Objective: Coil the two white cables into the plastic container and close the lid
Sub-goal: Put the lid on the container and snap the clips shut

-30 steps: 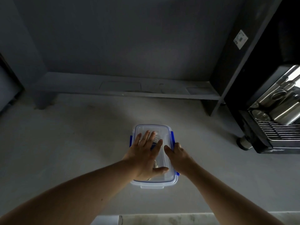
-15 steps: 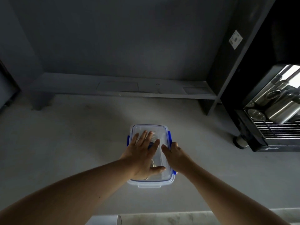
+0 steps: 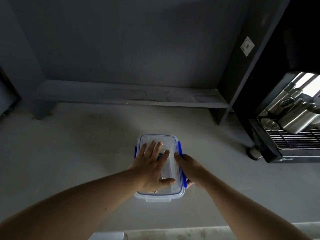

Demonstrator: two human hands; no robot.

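Two hands meet the clear rectangular plastic container, long axis near-to-far: left hand flat, open on its lid; right hand curled closed on the right blue latch.

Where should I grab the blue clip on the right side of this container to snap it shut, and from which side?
Probably take the right blue clip by its outer long edge, coming from the right with the right hand. It runs along the container wall, so the thumb can brace on the lid while the fingers press it inward. The left hand lies flat on the lid.
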